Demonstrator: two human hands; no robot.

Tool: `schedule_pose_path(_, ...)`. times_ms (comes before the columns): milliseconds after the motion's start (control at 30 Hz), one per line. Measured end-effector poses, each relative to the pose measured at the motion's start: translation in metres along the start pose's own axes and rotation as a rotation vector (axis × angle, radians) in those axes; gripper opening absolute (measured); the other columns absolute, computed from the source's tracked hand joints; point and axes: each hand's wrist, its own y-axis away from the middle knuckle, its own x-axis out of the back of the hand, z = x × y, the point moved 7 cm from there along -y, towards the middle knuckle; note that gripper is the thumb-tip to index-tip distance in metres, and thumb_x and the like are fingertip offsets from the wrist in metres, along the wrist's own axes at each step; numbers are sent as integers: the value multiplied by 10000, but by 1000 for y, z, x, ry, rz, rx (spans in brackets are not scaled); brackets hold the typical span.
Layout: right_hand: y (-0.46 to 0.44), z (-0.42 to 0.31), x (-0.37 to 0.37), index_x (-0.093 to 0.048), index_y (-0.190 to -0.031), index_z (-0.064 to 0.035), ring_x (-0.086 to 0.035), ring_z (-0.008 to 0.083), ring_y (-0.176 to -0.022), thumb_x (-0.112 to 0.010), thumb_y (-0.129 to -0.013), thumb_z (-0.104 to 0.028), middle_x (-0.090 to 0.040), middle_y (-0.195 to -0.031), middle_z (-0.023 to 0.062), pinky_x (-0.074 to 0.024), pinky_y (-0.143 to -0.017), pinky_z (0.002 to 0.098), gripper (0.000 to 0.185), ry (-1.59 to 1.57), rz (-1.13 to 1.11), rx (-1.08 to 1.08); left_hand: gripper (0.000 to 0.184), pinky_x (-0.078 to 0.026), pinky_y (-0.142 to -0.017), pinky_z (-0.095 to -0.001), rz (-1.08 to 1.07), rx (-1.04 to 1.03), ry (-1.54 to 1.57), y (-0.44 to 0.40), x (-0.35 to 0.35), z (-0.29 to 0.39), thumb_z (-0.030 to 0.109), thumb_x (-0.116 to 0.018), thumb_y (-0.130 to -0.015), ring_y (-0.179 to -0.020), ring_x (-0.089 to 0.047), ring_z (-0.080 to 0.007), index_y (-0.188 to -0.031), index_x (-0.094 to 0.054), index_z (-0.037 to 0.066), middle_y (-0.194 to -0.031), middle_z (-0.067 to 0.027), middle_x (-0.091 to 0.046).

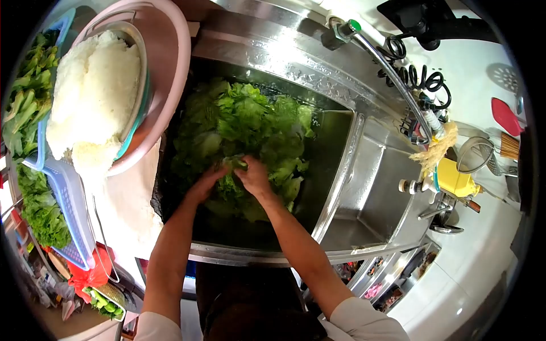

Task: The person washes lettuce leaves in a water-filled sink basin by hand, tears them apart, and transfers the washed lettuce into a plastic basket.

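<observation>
Loose green lettuce leaves [250, 111] float in a deep steel sink basin [335, 148] filled with water. My left hand [209, 181] and my right hand [253, 175] meet over the leaves near the middle of the basin. Between them is a piece of lettuce [234, 163], gripped by the fingers of my right hand. The fingers of my left hand are curled against the same piece and partly hidden, so their hold is hard to make out.
To the left, a pink tub [181, 51] holds a bowl of white food [94, 91] beside blue baskets [71, 193] of greens. On the right are a second basin [367, 182], a tap [387, 65], a yellow bottle [455, 179] and hanging utensils.
</observation>
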Motion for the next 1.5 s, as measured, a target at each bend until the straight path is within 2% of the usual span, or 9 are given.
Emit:
schedule_pose_path(167, 13, -26, 83, -625, -1176, -67, -607, 331, -1036, -640, -884, -193, -619, -1189, 175, -476, -895, 464, 318, -227, 115, -104, 815, -394, -1005, -394, -14, -13, -316, 10, -21, 31, 297, -765, -773, -1205, -469, -275, -1415, -340, 29, -1342, -135, -466)
schedule_pose_path(267, 3, -11, 163, -601, -1215, -89, -585, 350, -1057, -691, -847, -370, -598, -1222, 159, -488, -844, 498, 472, 559, 642, 208, 1097, -358, -1060, -501, -57, 55, -325, 1, -7, 11, 419, -789, -749, -1365, -334, -365, -1533, -105, 71, -1531, -199, -257)
schedule_pose_path(333, -28, 11, 146, -649, -1008, -34, -613, 369, -916, -712, -808, -412, -640, -1069, 166, -495, -800, 496, 432, 844, 338, 173, 1008, -369, -1044, -476, -4, 52, -326, 2, -8, 13, 366, -774, -754, -1320, -372, -347, -1502, -171, 63, -1480, -189, -307)
schedule_pose_path(400, -49, 25, 131, -663, -888, 12, -607, 382, -905, -692, -780, -518, -639, -1047, 195, -495, -772, 497, 542, 758, -287, -190, 782, -410, -978, -399, 82, 19, -342, 9, -12, 19, 237, -730, -760, -1183, -483, -277, -1413, -347, 39, -1320, -137, -476)
schedule_pose_path(733, 33, 35, 138, -427, -1408, -15, -464, 396, -1257, -720, -812, -419, -425, -1425, 216, -426, -997, 527, 778, -394, 204, -313, 661, -425, -953, -364, 212, 16, -346, 20, 6, 11, 199, -717, -765, -1131, -539, -248, -1353, -470, 25, -1260, -112, -577)
schedule_pose_path(900, 58, 54, 143, -339, -1450, -18, -374, 411, -1325, -670, -792, -617, -340, -1477, 214, -345, -1089, 577, 949, -254, 169, -206, 1131, -320, -1098, -504, 74, 194, -328, 11, 14, 1, 502, -776, -728, -1399, -272, -365, -1534, -103, 82, -1567, -189, -150)
schedule_pose_path(1100, 33, 53, 135, -301, -1467, -49, -284, 419, -1363, -444, -791, -800, -278, -1496, 221, -321, -1116, 595, 1020, 257, 127, -292, 631, -418, -964, -363, 208, 3, -250, 18, 5, 20, 214, -705, -774, -1137, -536, -256, -1335, -487, 25, -1253, -109, -575)
schedule_pose_path(1333, 4, 71, 125, -402, -1434, -176, -470, 391, -1226, -546, -936, -487, -442, -1411, 127, -479, -980, 562, 604, 445, 0, -227, 596, -417, -966, -360, 255, 47, -310, 14, 10, 12, 170, -691, -778, -1125, -543, -248, -1324, -500, 26, -1237, -97, -581)
schedule_pose_path(1500, 37, 6, 163, -509, -1352, -137, -566, 365, -1109, -579, -924, -476, -558, -1284, 149, -496, -925, 548, 550, 173, 139, -220, 1051, -353, -1075, -512, 59, 62, -329, 9, 17, 4, 446, -755, -744, -1365, -335, -365, -1531, -146, 108, -1541, -172, -235)
